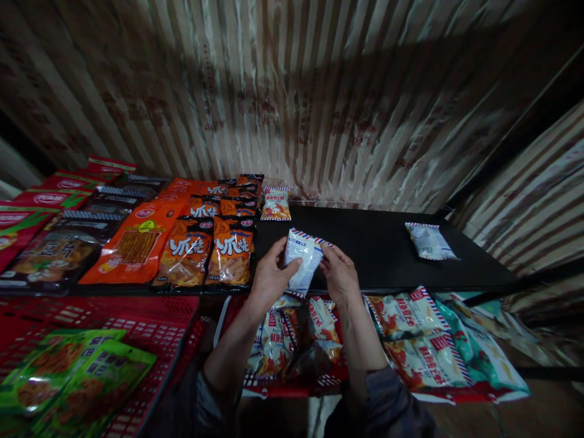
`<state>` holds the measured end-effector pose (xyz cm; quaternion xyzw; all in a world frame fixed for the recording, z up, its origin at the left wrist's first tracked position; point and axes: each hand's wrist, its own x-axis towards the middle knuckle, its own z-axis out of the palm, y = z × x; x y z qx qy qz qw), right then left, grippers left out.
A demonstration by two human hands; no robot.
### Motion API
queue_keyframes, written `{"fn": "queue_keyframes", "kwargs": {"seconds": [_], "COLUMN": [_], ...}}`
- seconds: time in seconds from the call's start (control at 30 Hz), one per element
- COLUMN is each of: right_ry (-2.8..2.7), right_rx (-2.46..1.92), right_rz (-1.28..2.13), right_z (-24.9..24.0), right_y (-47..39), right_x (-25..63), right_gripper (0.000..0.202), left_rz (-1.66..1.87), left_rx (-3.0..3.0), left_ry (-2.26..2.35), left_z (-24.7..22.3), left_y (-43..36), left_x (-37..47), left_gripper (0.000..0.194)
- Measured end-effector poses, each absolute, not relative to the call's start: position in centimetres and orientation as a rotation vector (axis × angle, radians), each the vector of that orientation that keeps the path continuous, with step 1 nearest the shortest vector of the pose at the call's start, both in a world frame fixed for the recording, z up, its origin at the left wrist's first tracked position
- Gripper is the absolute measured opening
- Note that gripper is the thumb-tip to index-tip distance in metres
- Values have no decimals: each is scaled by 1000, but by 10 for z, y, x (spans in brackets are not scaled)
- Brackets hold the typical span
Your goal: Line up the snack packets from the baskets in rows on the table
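Both my hands grip a small white snack bag point(305, 258) with a striped edge, its printed back turned toward me, above the front of the black shelf point(365, 249). My left hand point(272, 274) has its thumb pressed on the bag's face. At the upper right edge of the bag, my right hand point(338, 271) pinches it. Behind the held bag, a similar bag point(276, 204) stands against the back with its front showing. Another white bag point(431, 241) lies on the right part of the shelf.
Orange-and-black snack bags point(230, 250), a large orange bag point(137, 240), dark bags point(59, 246) and red bags point(68, 198) fill the shelf's left. Below are a red basket point(177, 310) with green packets point(91, 377), and more striped-edge bags point(426, 359) in red baskets. Striped cloth point(292, 91) hangs behind.
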<state>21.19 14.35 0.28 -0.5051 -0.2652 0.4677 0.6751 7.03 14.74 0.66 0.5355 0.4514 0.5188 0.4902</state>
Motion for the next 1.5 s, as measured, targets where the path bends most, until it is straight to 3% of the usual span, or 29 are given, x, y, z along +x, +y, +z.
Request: {"fn": "queue_keyframes", "kwargs": {"seconds": [0.53,1.5], "right_ry": [-417,-126], "right_rx": [-978,-977], "right_rz": [1030,956], "right_z": [24,12], "right_y": [136,144], "right_x": [211,223], "right_gripper": [27,22], "left_rz": [1176,927], "left_rx": [1331,1252], "left_ry": [952,696], "left_z": [9,-1], "left_y": [147,145], "left_x": [67,61], "left_gripper": [51,62]}}
